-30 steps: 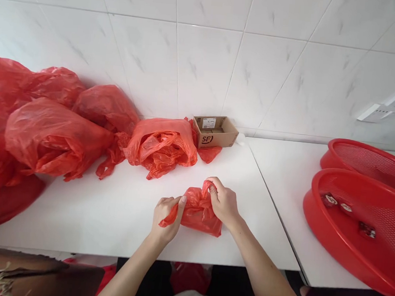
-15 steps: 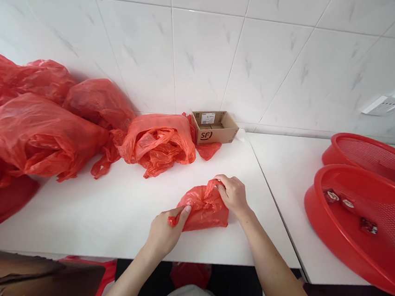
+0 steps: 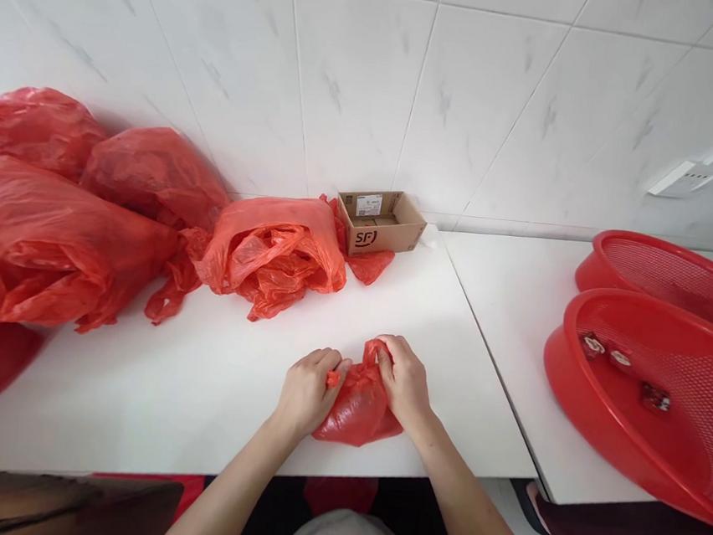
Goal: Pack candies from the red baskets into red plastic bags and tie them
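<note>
A small red plastic bag [image 3: 360,412] rests on the white table near its front edge, its lower part filled out and its top gathered. My left hand [image 3: 308,391] is closed on a twisted end at the bag's left side. On the other side, my right hand [image 3: 405,381] pinches a looped handle of the same bag between thumb and fingers. What lies inside the bag cannot be made out through the plastic.
Several large red plastic bags [image 3: 151,172] are heaped on the left, with another bunched bag [image 3: 276,247] beside a small open cardboard box [image 3: 379,240]. Two red mesh baskets [image 3: 566,355] stand on the right-hand table; the nearer holds a few small wrapped pieces [image 3: 620,358].
Both hands have drawn closer together over the bag, keeping hold of its ends. The bag has shifted slightly toward me, and the whole view has turned a little.
</note>
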`<state>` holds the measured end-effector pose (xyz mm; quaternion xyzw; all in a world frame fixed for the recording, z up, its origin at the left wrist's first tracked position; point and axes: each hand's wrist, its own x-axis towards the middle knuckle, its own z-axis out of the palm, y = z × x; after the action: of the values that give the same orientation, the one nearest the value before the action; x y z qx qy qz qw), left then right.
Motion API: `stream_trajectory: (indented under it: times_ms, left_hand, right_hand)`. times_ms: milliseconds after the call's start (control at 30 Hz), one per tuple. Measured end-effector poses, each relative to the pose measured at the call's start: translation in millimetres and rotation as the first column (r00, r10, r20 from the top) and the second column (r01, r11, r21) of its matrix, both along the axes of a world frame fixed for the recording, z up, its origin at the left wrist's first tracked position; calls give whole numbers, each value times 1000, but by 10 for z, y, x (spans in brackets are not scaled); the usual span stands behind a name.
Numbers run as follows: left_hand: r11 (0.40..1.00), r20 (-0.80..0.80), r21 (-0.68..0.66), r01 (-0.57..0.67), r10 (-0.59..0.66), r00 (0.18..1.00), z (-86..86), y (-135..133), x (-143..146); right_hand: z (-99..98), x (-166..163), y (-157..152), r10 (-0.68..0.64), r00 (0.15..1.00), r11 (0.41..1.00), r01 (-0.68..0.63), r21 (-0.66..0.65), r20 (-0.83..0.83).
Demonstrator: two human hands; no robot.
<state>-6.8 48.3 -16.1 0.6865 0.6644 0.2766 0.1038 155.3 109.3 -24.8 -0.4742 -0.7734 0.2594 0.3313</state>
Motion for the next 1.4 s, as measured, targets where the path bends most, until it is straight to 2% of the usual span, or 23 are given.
stream_trajectory:
  times_ms: [100,233,367,467,600,733,833,1033,1233,1333,1400]
  left_hand:
    - [996,-23,-10,-87,86,996,-74,-23,-29]
    - [985,-42,10,-170,171,984,-105,-44,-61]
    - [988,-43,26,-150,151,988,-87,-171,-34]
    - [994,-24,19,-111,111,994,-103,-331,40]
    - [996,-5,12,-93,93,996,-168,-451,124]
    - [994,-22,-5,-105,105,994,-196,-399,126]
    - [994,-48,-31,-103,101,994,-182,-324,108]
    - [991,-89,-67,-117,111,990,-170,-213,89]
    - [989,-106,-84,-120,111,988,-203,-85,33]
    - [990,-99,-86,-112,104,990,-211,-34,2]
    - [992,-82,-77,-102,96,992,-206,-19,-9]
  right_hand:
    - [-37,76,83,54,999,998,-54,19,0]
    - [1,146,128,29,994,999,-33,43,102]
    - [91,218,-24,-15,985,995,-3,100,172]
    - [137,243,-245,10,983,987,-40,158,186]
    - [30,225,-469,30,982,989,-56,134,184]
    - [-150,240,-478,22,989,992,-40,120,144]
    - [-196,257,-412,39,991,991,-54,119,125]
    - [-178,210,-290,11,994,1000,-13,13,112]
    - [-144,239,-121,-9,975,999,20,-48,221]
    - [-108,275,-54,-7,964,1000,15,-26,267]
    - [-85,290,-27,-28,957,999,15,46,288]
